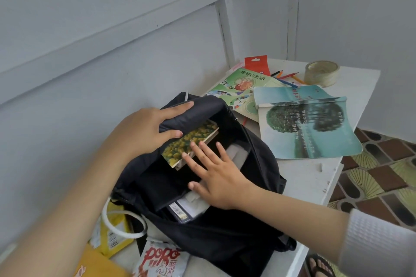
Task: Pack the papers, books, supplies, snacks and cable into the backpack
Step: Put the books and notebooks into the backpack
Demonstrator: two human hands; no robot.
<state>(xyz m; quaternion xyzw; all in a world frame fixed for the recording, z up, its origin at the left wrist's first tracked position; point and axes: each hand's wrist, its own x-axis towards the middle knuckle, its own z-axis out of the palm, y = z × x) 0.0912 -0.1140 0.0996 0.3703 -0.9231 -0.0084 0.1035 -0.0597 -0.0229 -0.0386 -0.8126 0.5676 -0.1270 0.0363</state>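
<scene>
Right now my right hand [216,175] lies flat, fingers spread, fingertips pressing the yellow-flowered book [191,141] inside the black backpack [225,243], while my left hand [153,128] grips its upper rim. Beyond on the white bench [304,177] lie a teal tree book [308,128], a green book [243,87], pencils [286,76] and a tape roll [322,73]; a snack packet [159,258] and white cable [123,222] sit nearer me

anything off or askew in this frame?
The teal tree-cover book overhangs the right edge of the white table, its corner curled. The yellow-flower book sits tilted in the backpack mouth, not fully in.
</scene>
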